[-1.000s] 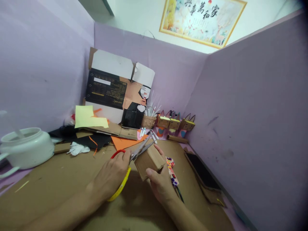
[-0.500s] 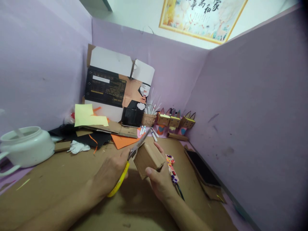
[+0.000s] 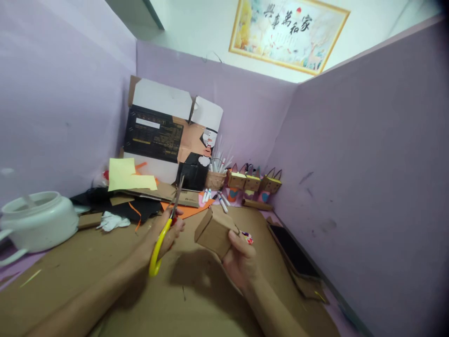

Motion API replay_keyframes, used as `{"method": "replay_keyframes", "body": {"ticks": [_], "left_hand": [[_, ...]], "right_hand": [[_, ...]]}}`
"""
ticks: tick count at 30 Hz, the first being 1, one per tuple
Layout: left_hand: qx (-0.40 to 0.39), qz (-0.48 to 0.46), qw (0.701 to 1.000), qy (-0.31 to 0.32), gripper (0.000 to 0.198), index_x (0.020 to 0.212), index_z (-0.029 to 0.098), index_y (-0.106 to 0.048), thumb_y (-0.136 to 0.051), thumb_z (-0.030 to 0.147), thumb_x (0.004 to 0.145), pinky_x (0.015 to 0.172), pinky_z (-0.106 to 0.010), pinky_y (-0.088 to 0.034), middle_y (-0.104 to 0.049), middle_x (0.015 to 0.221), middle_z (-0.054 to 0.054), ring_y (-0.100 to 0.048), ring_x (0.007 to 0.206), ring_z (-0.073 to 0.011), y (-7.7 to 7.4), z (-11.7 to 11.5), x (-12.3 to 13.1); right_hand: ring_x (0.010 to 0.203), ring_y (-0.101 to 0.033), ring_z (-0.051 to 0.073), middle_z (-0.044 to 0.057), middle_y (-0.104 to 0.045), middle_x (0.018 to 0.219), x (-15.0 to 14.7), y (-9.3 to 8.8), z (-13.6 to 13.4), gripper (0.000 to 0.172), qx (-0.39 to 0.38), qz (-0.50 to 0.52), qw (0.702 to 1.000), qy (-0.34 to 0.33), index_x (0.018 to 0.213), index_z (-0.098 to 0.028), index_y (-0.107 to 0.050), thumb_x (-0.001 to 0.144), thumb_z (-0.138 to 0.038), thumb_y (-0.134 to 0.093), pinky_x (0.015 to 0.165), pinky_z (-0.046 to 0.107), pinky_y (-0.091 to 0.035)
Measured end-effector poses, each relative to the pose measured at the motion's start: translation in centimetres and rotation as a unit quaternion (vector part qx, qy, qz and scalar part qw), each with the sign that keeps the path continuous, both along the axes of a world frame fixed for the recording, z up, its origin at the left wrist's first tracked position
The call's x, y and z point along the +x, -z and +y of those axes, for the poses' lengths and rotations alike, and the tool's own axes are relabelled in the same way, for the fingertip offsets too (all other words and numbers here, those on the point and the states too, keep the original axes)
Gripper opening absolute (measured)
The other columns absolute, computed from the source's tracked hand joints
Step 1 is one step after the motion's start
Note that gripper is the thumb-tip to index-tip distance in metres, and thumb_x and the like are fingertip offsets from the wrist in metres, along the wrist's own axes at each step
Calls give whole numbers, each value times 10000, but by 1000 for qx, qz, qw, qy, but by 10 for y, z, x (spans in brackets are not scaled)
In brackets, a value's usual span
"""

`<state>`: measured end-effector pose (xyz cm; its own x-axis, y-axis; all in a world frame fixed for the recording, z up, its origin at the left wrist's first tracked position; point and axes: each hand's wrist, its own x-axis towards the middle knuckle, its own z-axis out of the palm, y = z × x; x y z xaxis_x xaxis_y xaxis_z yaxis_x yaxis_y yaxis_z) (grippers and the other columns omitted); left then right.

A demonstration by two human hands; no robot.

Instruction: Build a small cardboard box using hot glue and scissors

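Note:
My left hand (image 3: 167, 234) is closed on a pair of scissors (image 3: 160, 248) with yellow handles. Their blades point up and away, apart from the box. In my right hand (image 3: 242, 260) is a small brown cardboard box (image 3: 214, 229), gripped at its right side with the thumb on top and held above the table. The fingers behind the box are partly hidden. A patterned colourful strip (image 3: 247, 238) shows just behind my right hand, mostly covered by it.
Cardboard (image 3: 140, 299) covers the table. A white pot (image 3: 38, 222) stands at the left, a dark phone (image 3: 294, 250) at the right. Behind are orange paper (image 3: 187, 211), markers (image 3: 223, 202), a basket of pens (image 3: 215, 180), cardboard figures (image 3: 252, 182) and a flattened carton (image 3: 152, 135).
The scissors have moved left, away from the box, and turned more upright. My right hand has turned the box and shifted slightly right.

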<state>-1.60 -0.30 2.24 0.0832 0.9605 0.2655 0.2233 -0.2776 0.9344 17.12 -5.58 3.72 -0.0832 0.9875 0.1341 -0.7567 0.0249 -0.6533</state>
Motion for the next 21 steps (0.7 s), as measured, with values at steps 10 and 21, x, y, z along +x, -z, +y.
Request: {"method": "replay_keyframes", "body": {"ticks": [10,21], "left_hand": [[-36,-187,971,143,495,1007,223,-488,-748,424,637,747,-319,-485,-594,915,-48,-598,832,-194,0,-23,18],[57,5,997,55,366,1107,221,-498,-551,402,793,868,-397,-446,-612,1069,-103,-578,997,-264,-9,-28,13]], "right_hand": [[894,-679,277,93,-754,858,-6,-4,-1,339,-81,0,991,-105,900,-168,-713,716,-449,-673,833,445,-495],[634,-698,176,95,-738,809,6,9,7,343,-86,-14,963,-254,965,-100,-648,749,-364,-611,556,297,-570]]}}
